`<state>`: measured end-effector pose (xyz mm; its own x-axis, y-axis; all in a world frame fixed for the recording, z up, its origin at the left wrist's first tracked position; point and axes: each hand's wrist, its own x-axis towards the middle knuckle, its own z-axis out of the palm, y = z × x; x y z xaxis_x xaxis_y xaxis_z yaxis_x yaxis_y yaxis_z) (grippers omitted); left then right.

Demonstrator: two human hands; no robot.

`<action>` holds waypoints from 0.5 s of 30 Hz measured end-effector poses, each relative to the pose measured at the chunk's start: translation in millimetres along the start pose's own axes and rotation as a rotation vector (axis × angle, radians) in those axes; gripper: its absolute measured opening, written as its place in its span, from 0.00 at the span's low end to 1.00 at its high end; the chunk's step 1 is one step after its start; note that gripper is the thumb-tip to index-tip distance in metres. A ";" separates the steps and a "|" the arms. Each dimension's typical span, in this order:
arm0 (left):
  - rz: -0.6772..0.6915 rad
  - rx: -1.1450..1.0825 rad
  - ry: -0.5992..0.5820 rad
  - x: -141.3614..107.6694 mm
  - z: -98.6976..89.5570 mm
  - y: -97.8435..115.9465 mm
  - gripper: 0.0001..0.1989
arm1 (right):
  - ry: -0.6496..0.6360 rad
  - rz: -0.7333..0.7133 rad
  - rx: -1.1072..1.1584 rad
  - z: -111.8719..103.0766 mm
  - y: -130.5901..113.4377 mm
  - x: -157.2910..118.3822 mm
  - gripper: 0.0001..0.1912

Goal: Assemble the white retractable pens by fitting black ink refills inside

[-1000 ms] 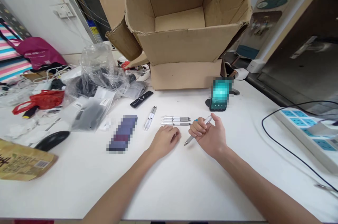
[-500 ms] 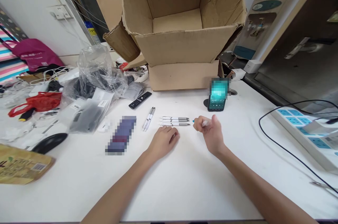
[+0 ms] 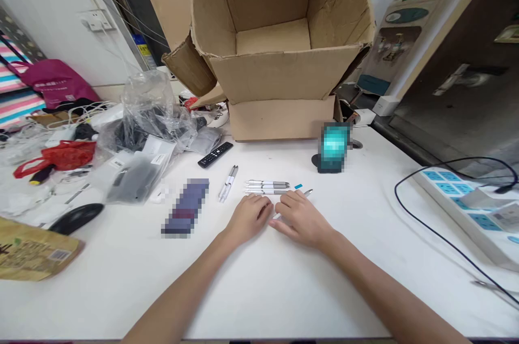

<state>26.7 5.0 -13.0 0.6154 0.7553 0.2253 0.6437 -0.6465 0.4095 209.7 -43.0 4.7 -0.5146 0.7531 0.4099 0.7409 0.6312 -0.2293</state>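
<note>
A white pen with a grey end (image 3: pixel 308 192) lies slantwise under the curled fingers of my right hand (image 3: pixel 302 217), which is closed on it close to the tabletop. My left hand (image 3: pixel 249 217) rests on the table just left of it, fingers loosely bent and thumb apart, with no object visible in it. Right beyond both hands several white-and-grey pens (image 3: pixel 267 184) lie side by side. My fingers partly cover the nearest one. A small blue strip (image 3: pixel 298 186) is on the table past my right hand. Two more pens (image 3: pixel 228 184) lie together farther left.
A large open cardboard box (image 3: pixel 284 76) stands at the back. Before it are a black remote (image 3: pixel 215 154) and a propped phone (image 3: pixel 333 147). A blurred dark packet (image 3: pixel 185 207) and plastic bags (image 3: pixel 138 176) are left; a power strip (image 3: pixel 466 209) with a black cable is right.
My right hand has moved left and turned palm down with the pen, coming beside my left hand. The blue strip is now uncovered. My left hand has hardly moved.
</note>
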 end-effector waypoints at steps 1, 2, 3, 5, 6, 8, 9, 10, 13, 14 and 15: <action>-0.003 -0.012 -0.008 0.6 -1.6 0.4 0.15 | -0.025 0.000 -0.005 1.9 -1.3 0.6 0.12; -0.007 -0.028 -0.014 1.1 -3.5 1.2 0.17 | -0.045 0.007 0.000 4.6 -2.3 1.3 0.11; -0.011 -0.048 -0.018 1.6 -5.7 2.2 0.19 | -0.056 0.019 0.010 7.8 -2.8 1.9 0.11; -0.019 -0.097 -0.028 2.3 -9.8 4.8 0.22 | -0.050 0.048 0.030 14.9 -2.1 2.8 0.11; -0.019 -0.122 -0.039 2.5 -11.4 6.1 0.23 | -0.033 0.068 0.040 18.1 -1.1 2.9 0.11; -0.025 -0.175 -0.077 2.4 -13.3 8.1 0.23 | 0.011 0.109 0.055 23.2 1.7 2.4 0.11; -0.037 -0.202 -0.095 2.1 -13.7 8.6 0.21 | 0.031 0.128 0.058 24.8 3.2 1.9 0.11; -0.053 -0.229 -0.108 1.7 -13.9 8.7 0.20 | 0.047 0.146 0.057 25.8 4.6 1.4 0.11; -0.099 -0.305 -0.137 0.4 -14.2 7.5 0.12 | 0.074 0.163 0.030 26.0 7.5 0.5 0.10; -0.105 -0.323 -0.149 0.0 -14.5 6.9 0.10 | 0.081 0.159 0.020 25.3 7.8 0.6 0.09; -0.108 -0.333 -0.160 -0.3 -14.8 6.3 0.09 | 0.084 0.152 0.011 24.3 7.6 0.8 0.09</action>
<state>23.9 2.3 2.6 0.6319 0.7743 0.0353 0.5421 -0.4740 0.6938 204.5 -33.0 -18.2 -0.3588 0.8218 0.4425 0.8024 0.5138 -0.3037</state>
